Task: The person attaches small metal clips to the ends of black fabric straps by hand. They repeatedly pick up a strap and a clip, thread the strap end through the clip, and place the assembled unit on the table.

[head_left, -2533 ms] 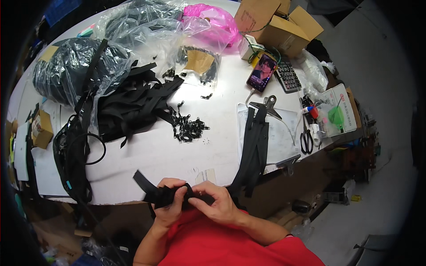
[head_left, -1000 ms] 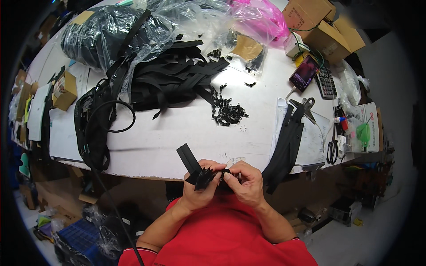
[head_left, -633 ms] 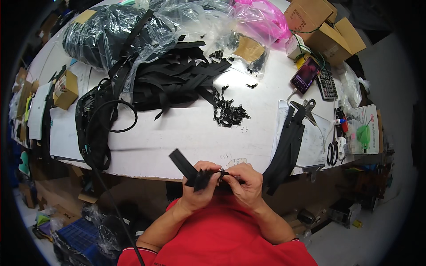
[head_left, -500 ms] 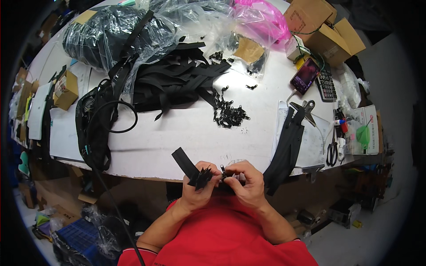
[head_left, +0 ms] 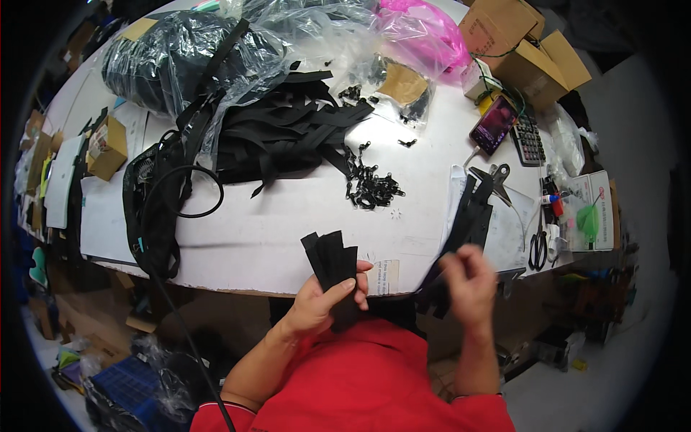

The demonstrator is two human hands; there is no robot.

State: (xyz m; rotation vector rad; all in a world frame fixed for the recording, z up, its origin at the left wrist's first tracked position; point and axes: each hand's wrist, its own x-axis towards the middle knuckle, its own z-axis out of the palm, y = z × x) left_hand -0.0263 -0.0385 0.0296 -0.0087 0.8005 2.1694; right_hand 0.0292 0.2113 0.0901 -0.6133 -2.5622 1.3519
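My left hand (head_left: 317, 302) is closed round a fanned bunch of black fabric strips (head_left: 335, 259), thumb across the front, their upper ends pointing away from me. Off to the right, my right hand (head_left: 471, 284) is raised beside a bundle of long black strips (head_left: 468, 223) at the table edge. Its fingers are smeared by motion, so whether they grip a strip is unclear. A metal spring clamp (head_left: 493, 180) sits at the far end of that bundle. Further in on the table lies a pile of small black pieces with loops, like zipper sliders (head_left: 374, 189).
A heap of black strips (head_left: 281, 137) lies behind, beside a clear plastic bag with dark contents (head_left: 180, 61). A black cable (head_left: 216, 194) loops at left. Rightward are a phone (head_left: 494, 126), a calculator (head_left: 529, 140), scissors (head_left: 538, 248) and an open carton (head_left: 554, 68).
My hands were together over a small black piece; they have parted. The right hand has moved right to the strip bundle. The strips in my left hand now stand up, fanned.
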